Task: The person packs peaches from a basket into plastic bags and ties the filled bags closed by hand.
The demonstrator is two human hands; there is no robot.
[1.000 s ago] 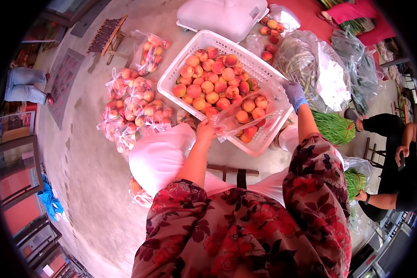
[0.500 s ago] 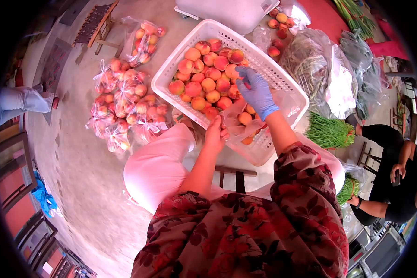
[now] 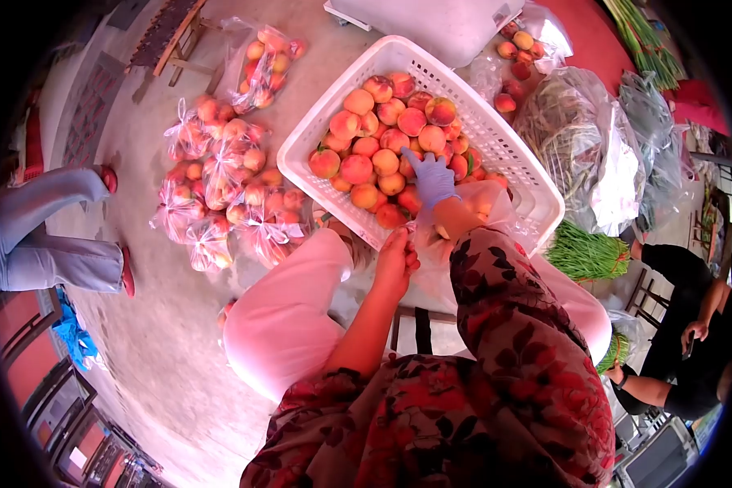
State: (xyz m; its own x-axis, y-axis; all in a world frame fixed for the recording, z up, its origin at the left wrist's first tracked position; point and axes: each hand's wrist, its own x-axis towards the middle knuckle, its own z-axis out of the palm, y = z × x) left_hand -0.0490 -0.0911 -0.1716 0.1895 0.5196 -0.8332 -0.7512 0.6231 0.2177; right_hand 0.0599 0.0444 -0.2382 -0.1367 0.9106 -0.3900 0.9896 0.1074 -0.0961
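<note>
A white plastic crate (image 3: 309,191) holds many red-and-yellow peaches (image 3: 356,169). My right hand (image 3: 433,179), in a thin blue glove, reaches over them with its fingers stretched out and apart, the fingertips at the fruit; nothing shows in its grip. Bare, my left hand (image 3: 394,262) is closed on the edge of a clear plastic bag (image 3: 431,259) at the crate's near side. The bag spreads beneath my right forearm, over the crate's near corner, and part of it is hidden by my sleeve.
Several tied bags of peaches (image 3: 224,175) stand on the floor to the left. On the right are plastic-wrapped greens (image 3: 581,138) and a green bundle (image 3: 587,250). A seated person (image 3: 687,309) holds a phone; another person's legs (image 3: 65,232) show at left.
My right hand has moved left and nearer over the peaches, its fingers spreading. My left hand keeps the bag edge. The legs at the left have stepped further into view.
</note>
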